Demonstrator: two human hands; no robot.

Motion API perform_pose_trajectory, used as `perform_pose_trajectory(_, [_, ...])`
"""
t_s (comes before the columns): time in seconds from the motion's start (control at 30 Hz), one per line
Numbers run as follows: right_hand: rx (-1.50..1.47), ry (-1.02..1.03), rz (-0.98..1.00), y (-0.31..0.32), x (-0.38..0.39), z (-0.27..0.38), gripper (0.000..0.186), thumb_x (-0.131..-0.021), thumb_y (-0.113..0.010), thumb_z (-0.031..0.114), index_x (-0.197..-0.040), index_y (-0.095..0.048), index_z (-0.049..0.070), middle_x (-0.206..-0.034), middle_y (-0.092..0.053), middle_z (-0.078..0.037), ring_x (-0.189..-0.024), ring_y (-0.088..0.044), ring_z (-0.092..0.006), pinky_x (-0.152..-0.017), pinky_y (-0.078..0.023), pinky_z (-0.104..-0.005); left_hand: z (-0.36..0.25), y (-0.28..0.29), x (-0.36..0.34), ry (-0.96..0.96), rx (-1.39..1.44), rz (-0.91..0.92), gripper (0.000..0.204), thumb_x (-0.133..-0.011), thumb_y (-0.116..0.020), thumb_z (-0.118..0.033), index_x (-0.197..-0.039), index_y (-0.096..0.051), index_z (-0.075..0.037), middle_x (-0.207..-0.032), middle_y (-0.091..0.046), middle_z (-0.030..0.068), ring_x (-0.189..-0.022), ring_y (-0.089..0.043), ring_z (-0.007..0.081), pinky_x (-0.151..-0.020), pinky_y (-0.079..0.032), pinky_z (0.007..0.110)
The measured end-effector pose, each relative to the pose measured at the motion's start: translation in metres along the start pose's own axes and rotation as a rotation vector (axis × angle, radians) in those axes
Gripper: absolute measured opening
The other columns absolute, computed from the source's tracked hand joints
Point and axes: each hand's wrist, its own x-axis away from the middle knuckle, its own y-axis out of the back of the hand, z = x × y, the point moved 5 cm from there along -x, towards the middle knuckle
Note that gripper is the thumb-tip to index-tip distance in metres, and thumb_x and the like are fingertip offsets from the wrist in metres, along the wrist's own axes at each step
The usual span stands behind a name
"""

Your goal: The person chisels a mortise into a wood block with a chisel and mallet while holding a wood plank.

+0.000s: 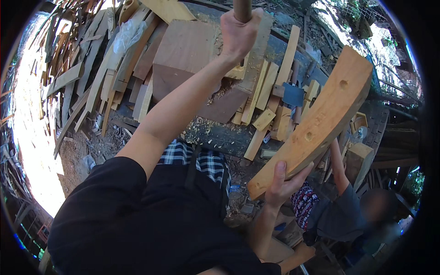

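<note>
Both your hands are gripping: left hand (pixel 238 32) fingers wrapping the round handle (pixel 242 9), right hand (pixel 282 183) fingers clutching the curved plank (pixel 316 123) rising up-right beyond them.

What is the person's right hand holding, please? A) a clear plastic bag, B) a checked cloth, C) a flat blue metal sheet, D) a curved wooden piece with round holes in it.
D: the right hand grips the lower end of the curved wooden piece, whose face shows round holes.

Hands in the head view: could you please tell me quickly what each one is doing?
Left hand: closed around a round wooden handle.
Right hand: gripping the curved wooden plank.
</note>
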Motion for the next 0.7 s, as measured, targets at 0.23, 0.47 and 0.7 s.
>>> perform_pose_trajectory(0.23, [0.051,-0.072,0.052,0.007,0.007,-0.012,0.074,-0.09,-0.059,0.021,-0.141,-0.018,-0.013,-0.133,-0.039,-0.022,-0.12,-0.042,-0.0247,-0.102,-0.034,-0.0348,0.007,-0.017,0.007,-0.094,0.097,0.071,0.033,-0.085,-0.067,-0.018,-0.061,-0.049,-0.002,-0.054,-0.047,-0.0038,-0.052,-0.04,0.0032,-0.047,-0.035,0.026])
perform_pose_trajectory(0.47, [-0.017,-0.093,0.054,0.005,0.005,-0.017,0.076,-0.09,-0.059,0.021,-0.142,-0.016,-0.013,-0.135,-0.038,-0.022,-0.12,-0.042,-0.0248,-0.102,-0.033,-0.0348,0.012,-0.018,0.009,-0.091,0.0,0.081,0.032,-0.085,-0.067,-0.019,-0.063,-0.051,-0.002,-0.055,-0.048,-0.0017,-0.054,-0.043,0.005,-0.05,-0.039,0.027])
perform_pose_trajectory(0.7, [0.049,0.052,-0.008,0.016,-0.025,0.008,0.071,-0.089,-0.058,0.024,-0.14,-0.022,-0.011,-0.129,-0.042,-0.02,-0.117,-0.044,-0.0239,-0.101,-0.035,-0.0351,0.004,-0.05,0.057,-0.312,-0.083,0.307,0.01,-0.075,-0.069,-0.013,-0.078,-0.061,-0.008,-0.069,-0.063,0.0132,-0.065,-0.065,0.0307,-0.058,-0.048,0.036])
